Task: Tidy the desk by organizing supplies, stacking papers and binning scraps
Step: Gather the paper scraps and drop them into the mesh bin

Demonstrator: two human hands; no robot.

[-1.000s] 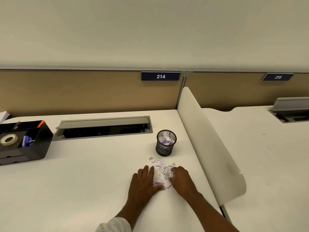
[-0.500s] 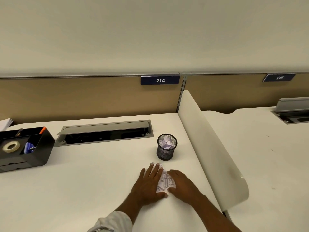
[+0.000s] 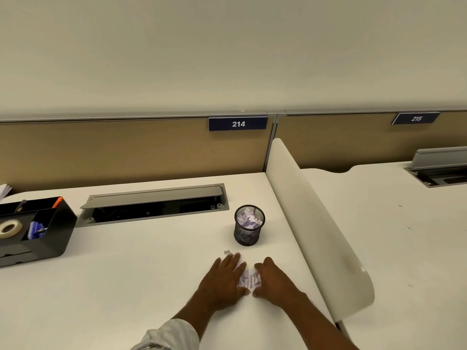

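Observation:
A small heap of torn paper scraps [image 3: 249, 279] lies on the white desk [image 3: 141, 269], squeezed between my two hands. My left hand [image 3: 222, 281] presses against the heap from the left with fingers flat and together. My right hand [image 3: 274, 280] cups it from the right. One loose scrap [image 3: 227, 252] lies just beyond my left fingertips. A black mesh cup [image 3: 249, 225] stands a little farther back, with paper scraps inside it.
A black desk organizer [image 3: 45, 238] at the far left holds a tape roll [image 3: 8, 228], blue clips and pens. An open grey cable tray [image 3: 154, 204] is set into the desk. A white curved divider [image 3: 316, 231] bounds the desk on the right.
Both hands have swept inward, pushing the spread-out scraps into a tight heap between them. One scrap stayed behind near the left fingertips.

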